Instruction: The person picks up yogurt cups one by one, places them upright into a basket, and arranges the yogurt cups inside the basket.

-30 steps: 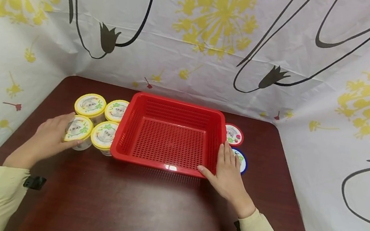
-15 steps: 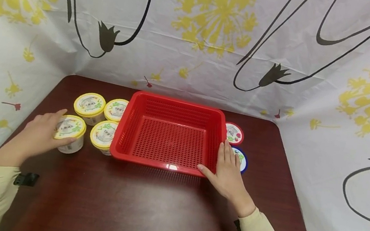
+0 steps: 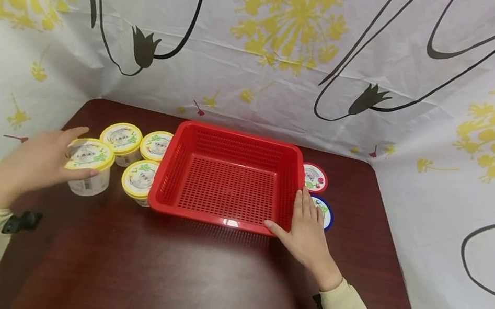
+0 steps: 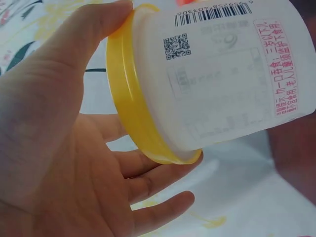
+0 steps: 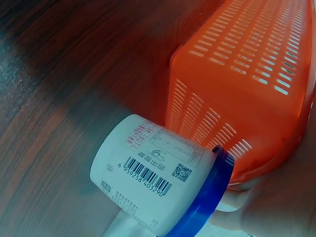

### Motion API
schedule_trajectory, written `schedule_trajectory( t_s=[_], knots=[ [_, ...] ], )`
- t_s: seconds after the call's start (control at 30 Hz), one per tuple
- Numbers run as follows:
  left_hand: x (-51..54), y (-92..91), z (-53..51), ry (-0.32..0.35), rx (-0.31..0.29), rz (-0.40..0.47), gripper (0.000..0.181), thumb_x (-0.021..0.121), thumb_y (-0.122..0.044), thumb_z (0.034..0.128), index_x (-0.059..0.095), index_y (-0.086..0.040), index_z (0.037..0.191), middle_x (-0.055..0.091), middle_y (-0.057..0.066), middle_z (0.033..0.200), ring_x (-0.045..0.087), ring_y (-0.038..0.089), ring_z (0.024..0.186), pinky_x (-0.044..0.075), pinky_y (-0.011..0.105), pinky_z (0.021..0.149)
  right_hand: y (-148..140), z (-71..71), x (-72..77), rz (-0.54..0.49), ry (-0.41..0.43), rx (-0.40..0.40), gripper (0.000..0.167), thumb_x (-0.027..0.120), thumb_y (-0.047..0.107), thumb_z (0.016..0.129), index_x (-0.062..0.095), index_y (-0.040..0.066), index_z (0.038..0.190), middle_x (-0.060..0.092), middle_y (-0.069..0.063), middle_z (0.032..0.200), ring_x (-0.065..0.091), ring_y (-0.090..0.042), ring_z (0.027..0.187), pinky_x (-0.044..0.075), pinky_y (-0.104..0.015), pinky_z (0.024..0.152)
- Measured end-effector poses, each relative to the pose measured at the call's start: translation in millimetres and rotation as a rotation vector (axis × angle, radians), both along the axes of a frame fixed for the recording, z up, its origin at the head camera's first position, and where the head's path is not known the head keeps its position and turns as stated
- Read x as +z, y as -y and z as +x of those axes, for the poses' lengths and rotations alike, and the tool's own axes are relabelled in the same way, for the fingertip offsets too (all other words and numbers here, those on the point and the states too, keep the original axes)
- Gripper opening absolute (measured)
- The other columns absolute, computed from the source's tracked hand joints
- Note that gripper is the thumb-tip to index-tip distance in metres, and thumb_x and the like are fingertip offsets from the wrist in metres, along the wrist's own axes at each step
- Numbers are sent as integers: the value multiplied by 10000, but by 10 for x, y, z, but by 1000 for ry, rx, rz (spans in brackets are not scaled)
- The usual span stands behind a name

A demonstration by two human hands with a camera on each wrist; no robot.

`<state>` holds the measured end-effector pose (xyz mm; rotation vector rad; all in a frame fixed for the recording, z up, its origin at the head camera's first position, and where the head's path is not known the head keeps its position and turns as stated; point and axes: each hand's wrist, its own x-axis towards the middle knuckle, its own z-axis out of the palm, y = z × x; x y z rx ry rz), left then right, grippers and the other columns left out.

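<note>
My left hand (image 3: 32, 161) grips a white cup with a yellow lid (image 3: 90, 154) by its rim, at the left of the table. In the left wrist view the thumb and fingers of that hand (image 4: 84, 138) are round the yellow lid (image 4: 131, 84), and the cup's printed side faces the camera. My right hand (image 3: 309, 237) rests with extended fingers on the right rim of the red basket (image 3: 224, 221). Beside that hand stands a blue-lidded cup (image 3: 325, 215), partly covered; the right wrist view shows its white side (image 5: 153, 173) beside the basket (image 5: 237, 98).
Several other yellow-lidded cups (image 3: 121, 138) stand left of the basket, one (image 3: 139, 179) close against it. A red-lidded cup (image 3: 315, 178) is right of the basket. Patterned white cloth (image 3: 240, 69) stands round the back and sides of the dark table (image 3: 191, 284).
My left hand has moved left with the yellow-lidded cup, away from the other cups, and the cup now appears raised. My right hand and the basket stay in place.
</note>
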<state>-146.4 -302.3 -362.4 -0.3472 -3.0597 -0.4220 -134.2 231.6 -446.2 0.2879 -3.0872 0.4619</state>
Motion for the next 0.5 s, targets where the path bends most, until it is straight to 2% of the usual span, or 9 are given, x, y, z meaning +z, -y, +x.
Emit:
schedule_trajectory(
  t_s=[0.17,0.4,0.5],
  knots=[
    [207,-91,-54,-30,-5,14,1007,834,-485,729,389,87,1429,545,355,1281,529,528,1119,441,647,897,7,2,-5,-5,0,-8,1154,555,754,810,117,15,1581,73,-167,1677,201,-433,1507,203,-660,1193],
    [440,-324,-178,-9,-39,21,1022,806,-562,738,375,14,1464,498,293,1377,475,482,1217,407,635,992,-5,-1,-12,-7,6,-2,1149,553,747,816,116,9,1580,59,-167,1678,192,-433,1511,207,-661,1191],
    [519,-435,-228,-14,-64,22,1018,806,-576,731,383,-23,1474,511,256,1375,478,446,1219,416,616,996,-9,-6,-11,-10,9,3,1150,557,743,816,110,10,1581,54,-168,1678,195,-436,1508,220,-663,1186]
  ],
)
